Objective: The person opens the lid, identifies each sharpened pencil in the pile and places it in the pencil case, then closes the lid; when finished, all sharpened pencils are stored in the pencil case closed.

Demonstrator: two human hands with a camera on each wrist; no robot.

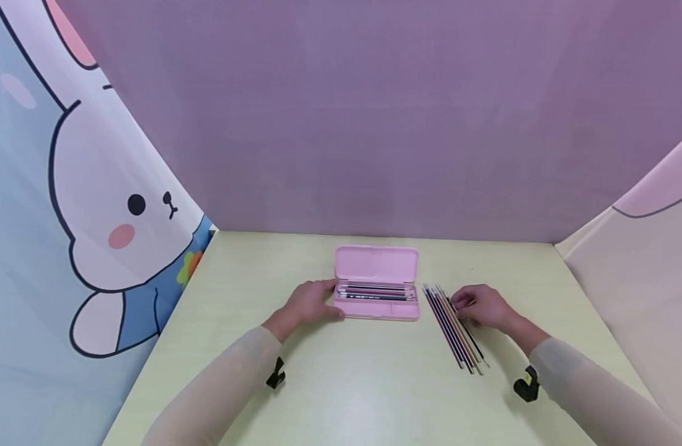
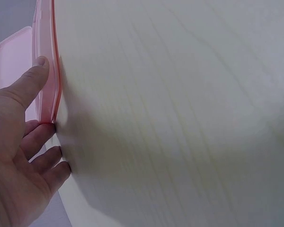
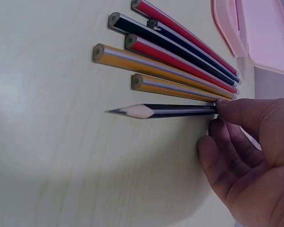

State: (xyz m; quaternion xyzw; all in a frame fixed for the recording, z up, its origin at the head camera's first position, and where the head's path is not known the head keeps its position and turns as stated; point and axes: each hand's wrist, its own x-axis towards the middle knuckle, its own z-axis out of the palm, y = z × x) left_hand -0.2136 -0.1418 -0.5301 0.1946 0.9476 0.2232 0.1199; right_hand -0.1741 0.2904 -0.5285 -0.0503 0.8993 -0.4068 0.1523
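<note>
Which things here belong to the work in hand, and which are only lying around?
In use: pink pencil case, open, left hand touching its end; loose pencils; sharpened dark pencil touched by right hand.

Only around: table; rabbit curtain.

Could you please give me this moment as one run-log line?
left hand: steadies open pencil case | right hand: touches dark pencil | table
</note>
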